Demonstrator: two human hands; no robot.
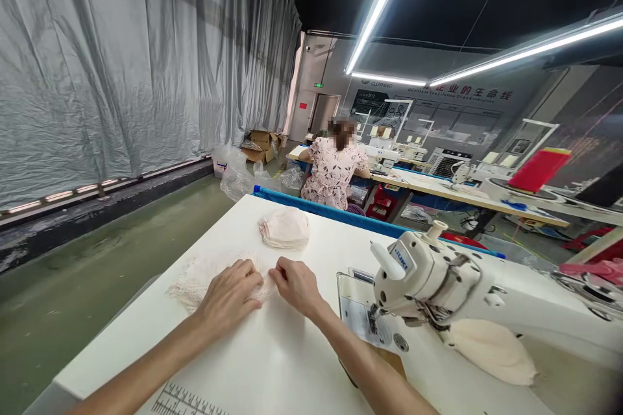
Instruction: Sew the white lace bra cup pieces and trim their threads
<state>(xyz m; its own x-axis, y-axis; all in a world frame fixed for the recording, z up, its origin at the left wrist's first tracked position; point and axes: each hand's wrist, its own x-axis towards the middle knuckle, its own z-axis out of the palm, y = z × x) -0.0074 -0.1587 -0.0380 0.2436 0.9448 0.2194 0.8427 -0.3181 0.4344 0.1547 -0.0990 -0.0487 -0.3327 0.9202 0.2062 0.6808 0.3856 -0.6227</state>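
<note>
A pile of pale, lacy fabric lies on the left of the white sewing table. My left hand rests on the right part of this pile, its fingers curled onto the fabric. Just right of it, my right hand pinches the fabric's right edge between thumb and fingers. Behind both hands sits a neat stack of cream cup-shaped pieces. The white sewing machine stands to the right of my right hand, and another cream piece lies beneath its arm.
Ruler markings run along the table's near edge. A blue fabric-covered bar borders the far edge. Beyond it, a person in a patterned top sits at another table. A red thread cone stands at the right, and cardboard boxes lie on the floor.
</note>
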